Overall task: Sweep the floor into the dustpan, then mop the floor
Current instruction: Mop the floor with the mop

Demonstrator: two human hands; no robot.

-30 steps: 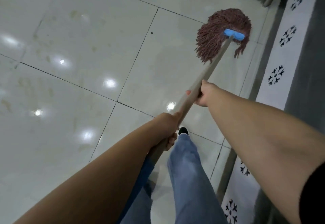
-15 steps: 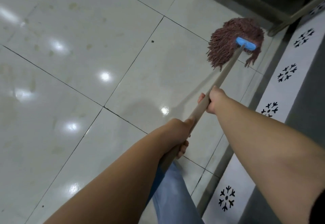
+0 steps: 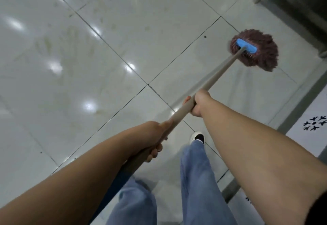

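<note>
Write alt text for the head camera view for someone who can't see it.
Both hands grip a wooden mop handle, the right hand ahead of the left hand, pressing a reddish string mop head onto a glossy, smudged white tile floor.

One view only, from a camera worn on the person's head, tilted steeply forward and down over the tiled floor (image 3: 109,51). Both forearms reach in from the bottom edge, close to the lens; the left hand (image 3: 154,136) grips nearer the camera, the right hand (image 3: 199,103) farther up the mop handle (image 3: 219,74). Beyond the grips, toward the upper right, lies the mop head (image 3: 256,51). The wide angle bends the tile joints, and no second view overlaps it
</note>
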